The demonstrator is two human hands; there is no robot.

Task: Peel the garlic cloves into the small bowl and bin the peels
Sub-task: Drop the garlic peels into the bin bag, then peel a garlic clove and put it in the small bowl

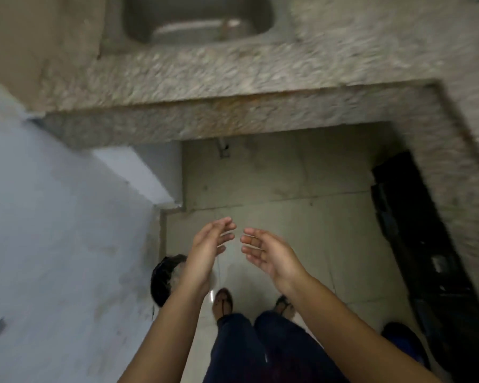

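Wall [53, 217] painted a pale bluish white fills our left side, marked with a few dark smudges, and at its foot stands the bin [162, 275], dark and round, on the floor [288, 189] right against the wall; our left wrist crosses its right part, and the blur keeps us from telling what lies inside. Our left hand [205, 252] shows just up and right of the bin, fingers straight and loosely spread, palm turned to the right, holding nothing. Across the top of the view runs the speckled stone counter [260, 78] with the steel sink [194, 17] sunk into it, both smeared by motion. Below the hands we see our dark trousers [260, 349] and our feet in sandals [224, 299] on the pale tiles. Our right hand [266, 252] faces the left one, palm turned left, fingers relaxed and slightly bent, also holding nothing; the fingertips of the two hands are near one another but do not touch. Further right, under the counter's side wing, stands a black rack [415, 230], and in the bottom right corner a blue thing [401, 341] too blurred to name
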